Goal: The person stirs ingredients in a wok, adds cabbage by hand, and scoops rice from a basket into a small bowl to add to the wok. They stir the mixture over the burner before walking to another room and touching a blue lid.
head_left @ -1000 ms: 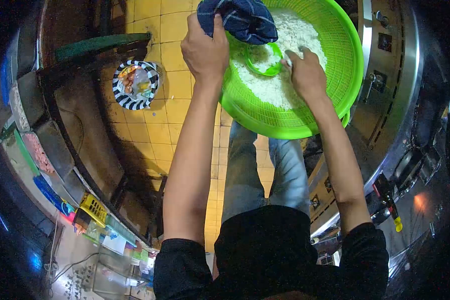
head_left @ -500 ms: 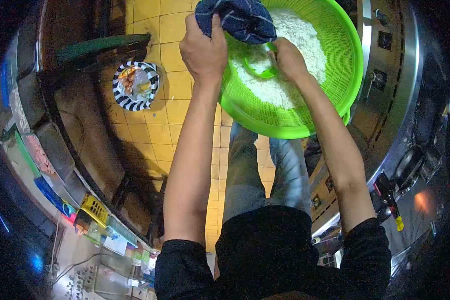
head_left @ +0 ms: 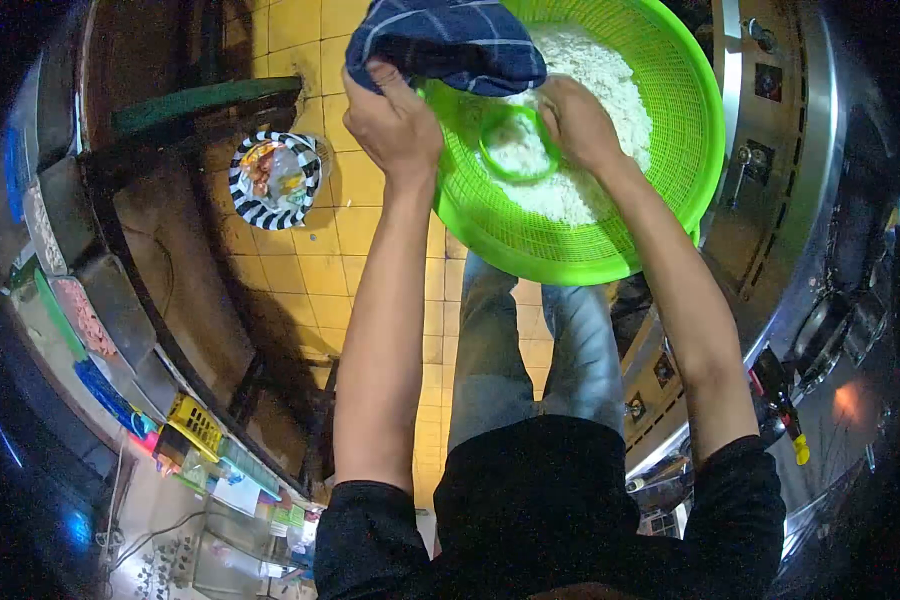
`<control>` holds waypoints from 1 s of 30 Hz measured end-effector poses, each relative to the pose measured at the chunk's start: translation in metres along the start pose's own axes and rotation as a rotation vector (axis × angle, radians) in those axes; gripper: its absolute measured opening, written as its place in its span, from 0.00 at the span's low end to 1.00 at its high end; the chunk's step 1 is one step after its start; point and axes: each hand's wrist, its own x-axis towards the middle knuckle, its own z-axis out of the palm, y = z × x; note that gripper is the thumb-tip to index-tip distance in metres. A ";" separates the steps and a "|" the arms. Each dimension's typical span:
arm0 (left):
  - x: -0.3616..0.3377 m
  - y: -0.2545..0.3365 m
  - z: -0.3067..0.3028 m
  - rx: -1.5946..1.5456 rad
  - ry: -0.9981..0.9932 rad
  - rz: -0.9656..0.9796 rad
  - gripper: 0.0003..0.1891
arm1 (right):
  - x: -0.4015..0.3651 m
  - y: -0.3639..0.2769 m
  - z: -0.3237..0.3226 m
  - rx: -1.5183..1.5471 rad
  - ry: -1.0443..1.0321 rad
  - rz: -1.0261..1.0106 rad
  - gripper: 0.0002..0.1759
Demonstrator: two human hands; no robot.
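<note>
A large bright green plastic basket (head_left: 712,130) with mesh sides holds a mound of white rice (head_left: 605,85). My right hand (head_left: 582,125) is closed on the rim or handle of a small green scoop (head_left: 520,178), its round mouth facing up with rice inside, over the mound. A dark blue checked cloth (head_left: 445,45) is gripped in my left hand (head_left: 398,130) at the basket's upper left. That cloth covers part of the basket, and what lies beneath it is hidden.
A bin with a black-and-white striped liner (head_left: 270,218) stands on the yellow tiled floor (head_left: 340,245). Along the right runs a metal stove front with knobs (head_left: 760,35). To the left is a counter with food trays (head_left: 85,318) and a yellow basket (head_left: 198,425).
The green scoop has turned from tilted to mouth-up and now shows rice inside. My left hand and the cloth have shifted slightly left, and the cloth is spread wider.
</note>
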 end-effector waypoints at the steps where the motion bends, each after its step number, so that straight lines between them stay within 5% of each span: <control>1: 0.001 -0.002 0.002 0.007 0.057 0.062 0.23 | 0.007 -0.003 0.001 -0.093 0.146 -0.111 0.15; 4: 0.001 -0.003 0.000 0.068 0.058 0.031 0.23 | 0.023 -0.003 0.008 -0.308 0.331 -0.290 0.24; 6: 0.001 -0.002 0.000 0.055 0.053 0.038 0.23 | 0.025 -0.005 0.012 -0.458 -0.124 -0.094 0.24; 7: 0.000 -0.002 0.000 0.040 0.044 0.045 0.23 | 0.025 -0.006 0.013 -0.515 -0.090 -0.109 0.21; 15: 0.000 -0.001 0.000 0.094 0.001 -0.011 0.22 | 0.013 -0.015 -0.011 -0.364 -0.203 0.103 0.11; 22: 0.000 0.002 0.000 0.081 -0.022 0.004 0.21 | 0.007 -0.009 0.000 -0.218 -0.360 0.167 0.21; 30: 0.000 -0.004 0.001 0.054 0.016 0.013 0.21 | -0.007 -0.011 -0.002 -0.191 -0.241 0.186 0.14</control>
